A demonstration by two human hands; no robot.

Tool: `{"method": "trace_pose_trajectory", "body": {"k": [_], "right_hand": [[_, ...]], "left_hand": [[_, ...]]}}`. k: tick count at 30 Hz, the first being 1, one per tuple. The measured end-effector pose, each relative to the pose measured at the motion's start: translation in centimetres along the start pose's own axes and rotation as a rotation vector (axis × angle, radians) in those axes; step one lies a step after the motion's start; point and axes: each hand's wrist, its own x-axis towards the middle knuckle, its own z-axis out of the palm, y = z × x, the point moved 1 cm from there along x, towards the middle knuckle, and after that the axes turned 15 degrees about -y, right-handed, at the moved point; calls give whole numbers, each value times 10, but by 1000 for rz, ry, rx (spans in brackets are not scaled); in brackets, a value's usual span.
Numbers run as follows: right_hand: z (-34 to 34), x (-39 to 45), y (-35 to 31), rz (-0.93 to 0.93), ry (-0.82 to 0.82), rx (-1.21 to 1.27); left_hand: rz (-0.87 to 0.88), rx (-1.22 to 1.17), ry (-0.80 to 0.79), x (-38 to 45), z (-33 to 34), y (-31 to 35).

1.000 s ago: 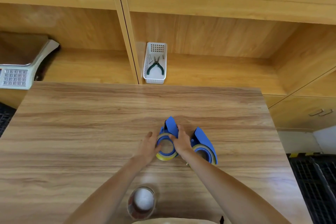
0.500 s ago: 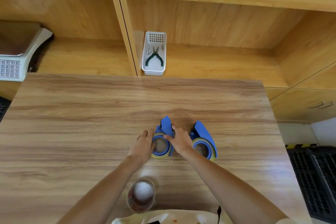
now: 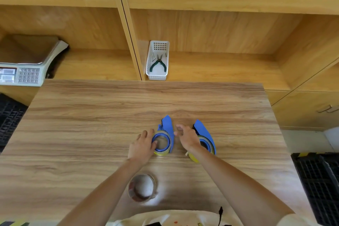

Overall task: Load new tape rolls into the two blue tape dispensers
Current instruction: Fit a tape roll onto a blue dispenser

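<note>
The wooden table (image 3: 91, 134) has wide bare board to the left and beyond the work, with its far edge meeting a shelf unit (image 3: 220, 68) that holds a white basket (image 3: 157, 75) of pliers (image 3: 158, 63) and a scale (image 3: 27, 71). Two blue tape dispensers sit side by side near the table's middle. The left dispenser (image 3: 167, 126) carries a yellowish roll; the left hand (image 3: 142, 147) rests against that roll's left side, fingers loosely curled on its rim. The right hand (image 3: 187, 136) hovers between the two, fingers spread and gripping nothing, partly covering the right dispenser (image 3: 204, 132). A spare tape roll (image 3: 142, 188) lies nearer the person, between the forearms.
</note>
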Motion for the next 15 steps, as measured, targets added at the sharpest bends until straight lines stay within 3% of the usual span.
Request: {"method": "trace_pose_trajectory", "body": {"k": [7,15], "right_hand": [[-10,-23,21,-85,34,176],[-31,-38,62,-103,76,127]], "left_hand": [[72,-10,63,-17,9,32],[181,-43,90,-16,24,90]]}}
